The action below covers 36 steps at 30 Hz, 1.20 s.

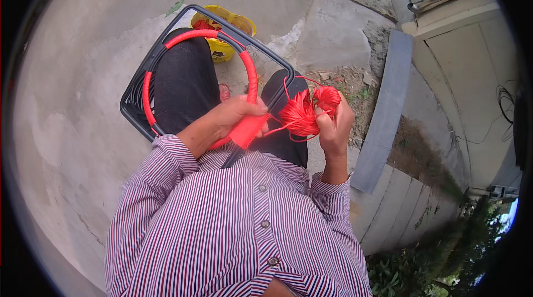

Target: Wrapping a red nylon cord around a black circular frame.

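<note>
Outdoors, in the head view, pale concrete ground (pixel 100 47) spreads to the left and ahead, stained and cracked into slabs toward the upper right. A strip of dirt and rubble (pixel 355 94) borders a long grey board (pixel 383 113); past it stands a pale wall (pixel 461 63) with a dark cable loop (pixel 505 102), and leafy greenery (pixel 411 275) fills the lower right. A yellow bucket (pixel 243 20) with red material inside sits on the concrete just past the knees. Across the lap, over dark trousers (pixel 186 75), is a black frame (pixel 267 51) with rounded corners, and a coil of thin dark strands (pixel 135 91) shows at its left end.

The ring (pixel 251 75) lies above the left thigh, its near right side clasped in the left hand (pixel 236 113), fingers curled around the wrapping. The right hand (pixel 337 125) grips a bundle of red cord (pixel 300 116) near the right knee, with a strand running across to the ring beside the left hand.

The ring is dark and slim, covered in separate stretches of tight red winding with bare portions between. Below the left hand the red covering broadens into a flat, ribbed band (pixel 247 131), and dark ends emerge beneath it. The bundle is glossy, loosely gathered, with stray loops hanging out.
</note>
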Motion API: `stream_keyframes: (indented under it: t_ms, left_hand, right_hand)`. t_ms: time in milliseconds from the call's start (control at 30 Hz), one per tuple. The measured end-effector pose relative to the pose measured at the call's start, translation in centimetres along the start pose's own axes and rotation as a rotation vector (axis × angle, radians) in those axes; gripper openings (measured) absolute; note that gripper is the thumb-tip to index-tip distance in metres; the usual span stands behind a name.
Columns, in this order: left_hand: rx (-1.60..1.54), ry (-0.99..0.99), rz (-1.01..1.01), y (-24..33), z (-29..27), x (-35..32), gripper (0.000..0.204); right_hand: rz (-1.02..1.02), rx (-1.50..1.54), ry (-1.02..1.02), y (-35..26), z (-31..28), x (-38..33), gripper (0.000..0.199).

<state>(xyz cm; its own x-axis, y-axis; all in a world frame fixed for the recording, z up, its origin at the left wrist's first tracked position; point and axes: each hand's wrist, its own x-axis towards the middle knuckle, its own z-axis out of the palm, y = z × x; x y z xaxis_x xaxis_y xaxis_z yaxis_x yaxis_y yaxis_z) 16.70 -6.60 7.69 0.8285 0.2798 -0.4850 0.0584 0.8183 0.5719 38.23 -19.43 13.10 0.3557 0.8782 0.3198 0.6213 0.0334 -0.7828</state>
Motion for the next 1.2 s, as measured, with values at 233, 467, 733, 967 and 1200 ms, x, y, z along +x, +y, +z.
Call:
stream_keyframes:
  t_ms: [233,467,733,967,1200]
  left_hand:
    - [-0.06,0.009,0.069,0.8,-0.5,-0.6,0.017]
    - [-0.058,0.01,0.081,0.9,-0.6,-0.5,0.018]
    - [-0.024,0.016,0.05,0.7,0.9,-0.6,0.017]
    - [-0.026,0.042,0.058,1.1,0.6,-1.2,0.017]
    - [-0.042,0.035,0.078,1.1,0.0,-1.0,0.018]
  right_hand:
    - [0.52,0.28,-0.644,5.9,-4.2,-7.7,0.026]
    - [0.44,1.438,0.633,15.8,-8.8,-14.9,0.01]
    - [0.566,0.799,-0.147,2.1,3.2,-5.9,0.062]
    - [0.527,0.554,-0.554,2.7,3.2,-6.4,0.023]
    - [0.622,0.89,-0.057,1.4,2.5,-8.0,0.025]
